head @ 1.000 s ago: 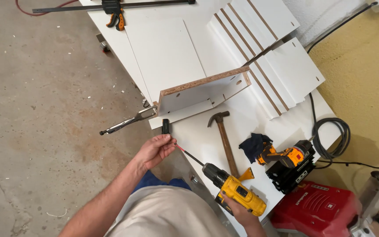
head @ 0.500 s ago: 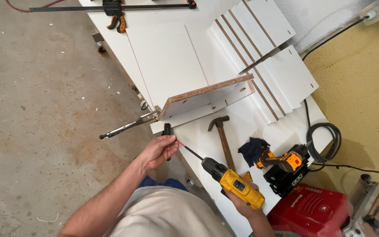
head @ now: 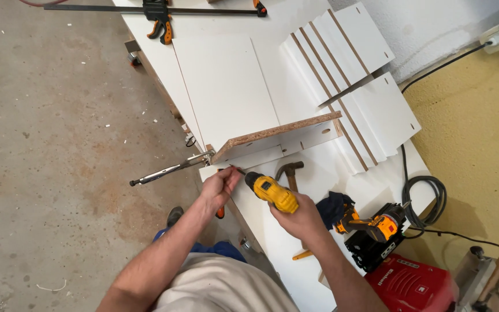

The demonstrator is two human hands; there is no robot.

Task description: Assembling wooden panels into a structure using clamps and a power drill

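**Screw lined up at the panel's corner, drill coming in**

Bare concrete floor [head: 47, 144] fills the left of the view, and the white table [head: 295, 190] runs down the middle with panels laid across it. From the left: a metal locking clamp [head: 168, 170] sticks out over the floor, its head pinching the corner where an upright chipboard panel [head: 278, 136] stands on edge. Just below that corner sits the left hand [head: 218, 188], fingertips pinched together on what looks like a thin screw [head: 237, 169], too small to be sure. Just to its right, the right hand [head: 304, 216] is clenched around the handle of a yellow drill [head: 272, 192], the drill's nose aimed up-left at the pinched tip and almost touching the left fingers.

That closeness is the risk. If the bit slips off the head, it could skate into the left fingertips, or the screw could tilt and go in crooked near the raw chipboard edge, which looks likely to split so close to a corner.

Further right lie a hammer [head: 290, 170], a dark cloth [head: 331, 206], a second orange-and-black drill [head: 376, 225] and a red case [head: 408, 286].
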